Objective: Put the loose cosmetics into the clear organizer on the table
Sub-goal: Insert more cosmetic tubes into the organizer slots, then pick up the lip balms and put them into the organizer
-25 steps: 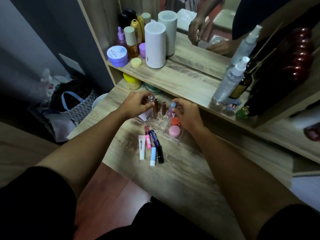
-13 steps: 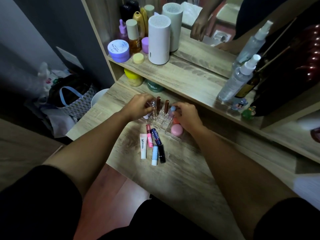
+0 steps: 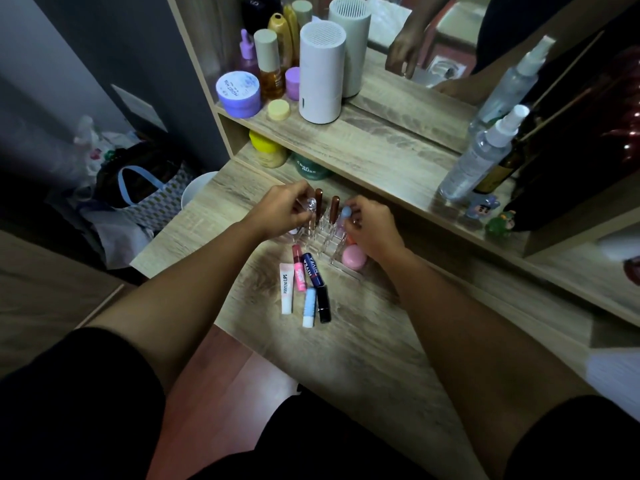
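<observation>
A clear organizer (image 3: 341, 263) stands on the wooden table, with two brown lip tubes (image 3: 334, 208) upright in its slots and a pink round jar (image 3: 353, 257) in its front right compartment. My left hand (image 3: 277, 211) pinches a clear-capped tube (image 3: 310, 204) at the organizer's left side. My right hand (image 3: 374, 228) grips a blue-capped tube (image 3: 345, 213) standing in a slot on the right. Loose in front lie a white lip tube (image 3: 286, 289), a pink tube (image 3: 299, 271), a navy stick (image 3: 312, 270), a light blue stick (image 3: 309, 308) and a black tube (image 3: 323, 304).
A shelf (image 3: 363, 140) just behind the organizer carries a white cylinder (image 3: 320, 72), a purple jar (image 3: 238, 93), bottles and a spray bottle (image 3: 479, 157). A mirror rises behind it. Jars sit under the shelf. Bags (image 3: 145, 188) lie on the floor to the left.
Both hands have sunk a little toward the organizer, and the blue-capped tube sits lower among the slots. The loose tubes in front have not moved.
</observation>
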A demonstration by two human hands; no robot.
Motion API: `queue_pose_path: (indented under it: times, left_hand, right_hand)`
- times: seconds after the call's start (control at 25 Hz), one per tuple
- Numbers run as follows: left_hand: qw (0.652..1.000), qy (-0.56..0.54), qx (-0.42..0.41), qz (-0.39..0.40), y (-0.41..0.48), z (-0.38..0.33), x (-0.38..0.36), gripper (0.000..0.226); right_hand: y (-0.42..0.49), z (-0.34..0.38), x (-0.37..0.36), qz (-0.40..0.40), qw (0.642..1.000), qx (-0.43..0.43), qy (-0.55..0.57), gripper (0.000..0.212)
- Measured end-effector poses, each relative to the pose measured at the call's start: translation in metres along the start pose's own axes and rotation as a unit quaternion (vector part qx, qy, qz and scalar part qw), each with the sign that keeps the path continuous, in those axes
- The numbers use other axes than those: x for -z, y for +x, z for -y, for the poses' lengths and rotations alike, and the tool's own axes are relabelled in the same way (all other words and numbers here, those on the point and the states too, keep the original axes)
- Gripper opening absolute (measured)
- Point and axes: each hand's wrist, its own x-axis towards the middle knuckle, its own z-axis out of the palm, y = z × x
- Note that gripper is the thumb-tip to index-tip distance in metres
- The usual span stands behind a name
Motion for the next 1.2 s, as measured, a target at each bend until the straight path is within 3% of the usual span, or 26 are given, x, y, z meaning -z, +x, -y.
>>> queue_pose_path:
  times: [0.24,0.4,0.56,0.64,0.76,0.88,1.0,1.2]
  left_hand:
    - [1.0,-0.004,0.01,0.002,0.002,-0.001,-0.002,0.028]
    - [1.0,-0.018,0.024,0.001,0.001,0.0,0.001,0.033]
    - [0.99,-0.086,0.06,-0.097,-0.024,-0.003,0.002,0.03]
    - [0.991,-0.076,0.057,-0.093,-0.048,-0.005,-0.005,0.016]
    - [0.998,-0.018,0.062,0.019,-0.091,-0.008,-0.027,0.013]
    - [0.989,0.004,0.132,0.069,-0.123,-0.016,-0.059,0.021]
    - [0.979,0.006,0.195,0.064,-0.14,-0.026,-0.086,0.032]
    - [0.967,0.007,0.252,0.036,-0.145,-0.025,-0.101,0.031]
  right_hand:
    - [0.002,0.0,-0.001,-0.012,1.0,-0.009,0.011,0.027]
    - [0.0,0.003,0.0,-0.021,0.999,-0.014,-0.028,0.042]
    - [-0.021,0.003,0.0,-0.104,0.993,0.055,-0.032,0.029]
    - [-0.037,0.001,-0.004,-0.075,0.988,0.117,-0.06,0.016]
    - [-0.053,-0.006,-0.014,0.033,0.978,0.188,-0.081,0.013]
    - [-0.047,-0.004,-0.03,0.147,0.972,0.131,-0.13,0.02]
    - [-0.041,0.004,-0.05,0.164,0.958,0.074,-0.223,0.026]
    - [-0.04,0.005,-0.071,0.145,0.97,0.005,-0.196,0.029]
